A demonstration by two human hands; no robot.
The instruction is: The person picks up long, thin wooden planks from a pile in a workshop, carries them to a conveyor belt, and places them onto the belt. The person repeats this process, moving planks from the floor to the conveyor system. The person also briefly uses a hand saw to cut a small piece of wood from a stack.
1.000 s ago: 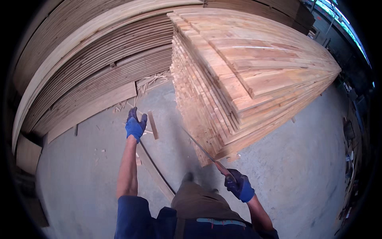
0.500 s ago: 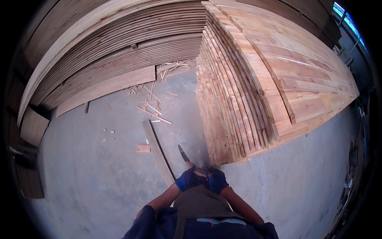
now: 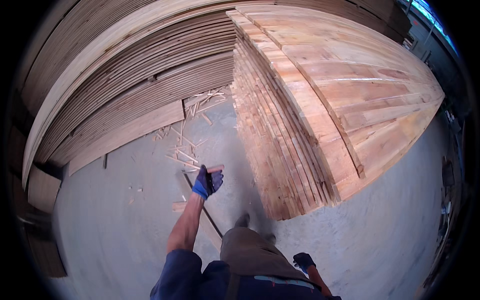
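Short wood strip (image 3: 216,168) is pinched in gloved left hand (image 3: 207,181), fingers curled round its end, held out level over floor (image 3: 125,220) left of plank stack (image 3: 320,115). Right hand (image 3: 303,260) hangs low beside hip; finger state cannot be told. Offcuts (image 3: 187,145) scattered beyond strip.

Grey concrete floor (image 3: 125,235) underfoot, dusty and scuffed. On the right, a tall stack of pale planks (image 3: 320,115) sits straight on it, its near corner close to the person's boot (image 3: 243,220). Far left, a second, longer pile of boards (image 3: 125,90) lies along the floor. Between the two stacks, thin wood offcuts (image 3: 187,145) are scattered about, and a small wooden block (image 3: 178,206) lies nearer, left of centre.
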